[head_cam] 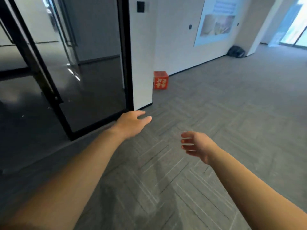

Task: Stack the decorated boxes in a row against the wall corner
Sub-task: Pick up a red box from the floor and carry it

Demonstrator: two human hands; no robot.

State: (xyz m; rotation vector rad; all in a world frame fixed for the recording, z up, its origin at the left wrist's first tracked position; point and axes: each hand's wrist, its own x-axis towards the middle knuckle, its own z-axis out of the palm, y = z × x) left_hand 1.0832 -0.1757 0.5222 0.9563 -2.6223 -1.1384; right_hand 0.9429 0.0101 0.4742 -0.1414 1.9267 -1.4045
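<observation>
One red decorated box (160,80) with gold patterns stands on the grey carpet, tucked into the corner where the white pillar meets the white wall. My left hand (132,122) reaches forward over the floor, fingers relaxed, holding nothing. My right hand (196,145) is also stretched out, palm turned inward, fingers loosely spread and empty. Both hands are well short of the box. No other decorated box is in view.
A black-framed glass door (74,72) and dark glass wall fill the left. The white pillar (142,63) stands straight ahead. A dark bag (236,51) lies by the far wall under a poster (216,22). Grey carpet (232,105) stretches to the right.
</observation>
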